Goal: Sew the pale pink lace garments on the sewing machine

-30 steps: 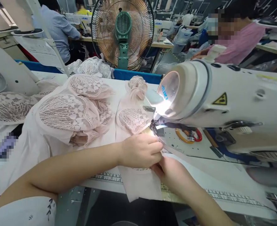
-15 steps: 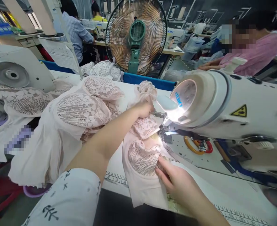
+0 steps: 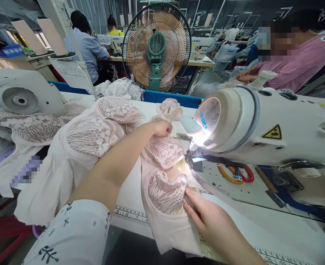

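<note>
A pale pink lace bra [image 3: 166,191] lies on the white sewing table, its edge running under the lit needle area of a white JUKI sewing machine [image 3: 234,121]. My left hand [image 3: 162,128] is closed on the bra's far part, left of the needle, with fingertips partly hidden. Nearer me, my right hand [image 3: 203,209] pinches the bra's right edge between thumb and fingers. A narrow strip [image 3: 206,186] lies along the machine bed, right of the bra.
More lace bras [image 3: 87,136] are heaped to the left. Scissors with orange and red handles [image 3: 246,173] lie under the machine arm. A ruler tape [image 3: 131,215] marks the front edge. Behind stand a large fan [image 3: 156,48] and co-workers, one in a pink top [image 3: 311,66].
My left hand has shifted slightly left, away from the needle. My right hand still pinches the bra's edge. The whole view has tilted a little.
</note>
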`<state>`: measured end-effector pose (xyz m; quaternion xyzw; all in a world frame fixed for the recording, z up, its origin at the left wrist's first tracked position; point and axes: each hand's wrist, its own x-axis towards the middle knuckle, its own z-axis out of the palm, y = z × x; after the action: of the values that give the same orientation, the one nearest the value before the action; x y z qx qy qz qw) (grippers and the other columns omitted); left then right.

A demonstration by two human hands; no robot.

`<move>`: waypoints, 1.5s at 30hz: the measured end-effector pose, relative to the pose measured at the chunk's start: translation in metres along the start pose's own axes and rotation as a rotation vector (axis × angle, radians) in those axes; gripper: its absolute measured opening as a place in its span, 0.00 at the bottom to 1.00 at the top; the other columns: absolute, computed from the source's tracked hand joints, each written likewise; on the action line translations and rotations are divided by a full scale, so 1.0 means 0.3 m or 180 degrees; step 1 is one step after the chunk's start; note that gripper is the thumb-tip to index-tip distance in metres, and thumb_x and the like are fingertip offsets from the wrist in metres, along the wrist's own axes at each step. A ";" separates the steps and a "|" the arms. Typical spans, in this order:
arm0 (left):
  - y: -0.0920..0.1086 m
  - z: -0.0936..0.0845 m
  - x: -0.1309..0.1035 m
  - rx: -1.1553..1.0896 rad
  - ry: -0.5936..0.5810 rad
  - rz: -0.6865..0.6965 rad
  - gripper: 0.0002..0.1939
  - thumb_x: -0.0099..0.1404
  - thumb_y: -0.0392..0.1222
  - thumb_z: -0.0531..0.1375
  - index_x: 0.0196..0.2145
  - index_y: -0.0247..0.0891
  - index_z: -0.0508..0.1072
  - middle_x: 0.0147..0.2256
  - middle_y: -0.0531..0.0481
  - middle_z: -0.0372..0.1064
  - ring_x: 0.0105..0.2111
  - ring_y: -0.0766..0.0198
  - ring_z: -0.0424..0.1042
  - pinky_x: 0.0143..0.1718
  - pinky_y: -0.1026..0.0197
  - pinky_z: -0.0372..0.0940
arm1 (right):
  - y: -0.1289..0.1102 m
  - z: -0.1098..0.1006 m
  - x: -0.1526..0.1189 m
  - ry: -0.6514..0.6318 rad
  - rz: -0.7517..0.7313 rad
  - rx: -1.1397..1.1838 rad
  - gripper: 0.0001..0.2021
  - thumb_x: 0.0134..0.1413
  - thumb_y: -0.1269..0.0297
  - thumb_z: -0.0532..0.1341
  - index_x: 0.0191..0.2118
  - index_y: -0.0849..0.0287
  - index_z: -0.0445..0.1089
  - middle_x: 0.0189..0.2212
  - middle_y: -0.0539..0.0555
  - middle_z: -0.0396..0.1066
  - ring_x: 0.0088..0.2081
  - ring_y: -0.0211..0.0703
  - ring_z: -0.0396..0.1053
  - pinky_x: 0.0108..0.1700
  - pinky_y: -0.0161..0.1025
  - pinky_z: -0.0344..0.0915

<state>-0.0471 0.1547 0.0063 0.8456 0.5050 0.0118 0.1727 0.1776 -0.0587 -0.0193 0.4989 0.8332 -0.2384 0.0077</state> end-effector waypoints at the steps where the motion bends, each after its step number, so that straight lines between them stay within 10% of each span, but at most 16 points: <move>1: 0.003 -0.007 -0.007 0.0007 -0.0007 -0.0010 0.13 0.51 0.34 0.58 0.36 0.35 0.75 0.37 0.50 0.73 0.37 0.61 0.70 0.38 0.65 0.61 | -0.001 0.000 0.000 -0.0003 0.0033 0.0003 0.13 0.60 0.61 0.44 0.46 0.54 0.60 0.23 0.49 0.68 0.25 0.43 0.65 0.25 0.36 0.58; 9: 0.043 -0.034 -0.052 0.0181 0.0130 -0.0325 0.13 0.53 0.36 0.59 0.38 0.36 0.75 0.38 0.49 0.73 0.37 0.60 0.70 0.38 0.64 0.62 | -0.012 -0.002 0.001 0.0105 0.0091 0.0033 0.15 0.59 0.62 0.45 0.48 0.54 0.61 0.21 0.49 0.67 0.23 0.43 0.64 0.23 0.35 0.53; 14: 0.192 -0.046 -0.198 0.0706 0.0445 -0.0550 0.14 0.58 0.35 0.54 0.42 0.30 0.71 0.42 0.37 0.67 0.39 0.52 0.69 0.35 0.57 0.63 | -0.031 -0.027 0.002 -0.0051 0.0192 0.0059 0.14 0.58 0.66 0.47 0.47 0.55 0.62 0.26 0.51 0.70 0.27 0.43 0.66 0.25 0.35 0.52; 17: 0.318 -0.022 -0.318 0.1207 -0.0051 0.0046 0.07 0.55 0.30 0.54 0.27 0.29 0.72 0.32 0.40 0.68 0.33 0.56 0.69 0.32 0.59 0.63 | -0.038 -0.043 0.009 -0.0086 0.0201 0.0076 0.14 0.57 0.68 0.48 0.48 0.56 0.63 0.30 0.52 0.72 0.30 0.44 0.68 0.26 0.36 0.51; 21: 0.406 0.079 -0.403 0.0933 -0.0233 0.1692 0.09 0.61 0.31 0.52 0.34 0.35 0.72 0.40 0.45 0.69 0.39 0.63 0.68 0.38 0.64 0.63 | -0.036 -0.038 0.009 -0.0108 0.0317 0.0012 0.12 0.58 0.66 0.48 0.40 0.58 0.67 0.28 0.54 0.73 0.29 0.45 0.69 0.25 0.36 0.50; 30: 0.355 0.214 -0.417 0.1638 0.0350 0.1390 0.18 0.67 0.40 0.49 0.52 0.29 0.64 0.55 0.39 0.59 0.48 0.54 0.63 0.45 0.56 0.61 | -0.003 0.040 -0.023 0.0947 -0.0042 -0.0205 0.19 0.59 0.66 0.48 0.53 0.62 0.65 0.26 0.53 0.74 0.27 0.43 0.69 0.24 0.36 0.54; 45: 0.356 0.215 -0.366 0.1536 0.0500 0.0980 0.25 0.67 0.54 0.45 0.38 0.33 0.75 0.42 0.41 0.68 0.39 0.54 0.64 0.31 0.56 0.56 | 0.003 -0.034 0.038 0.0379 0.0378 -0.0177 0.18 0.60 0.65 0.46 0.52 0.58 0.65 0.31 0.55 0.75 0.31 0.44 0.69 0.26 0.35 0.52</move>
<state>0.0024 -0.0036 -0.0051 0.9254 0.3708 -0.0172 -0.0768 0.1750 -0.0449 -0.0135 0.5603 0.8074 -0.1842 -0.0138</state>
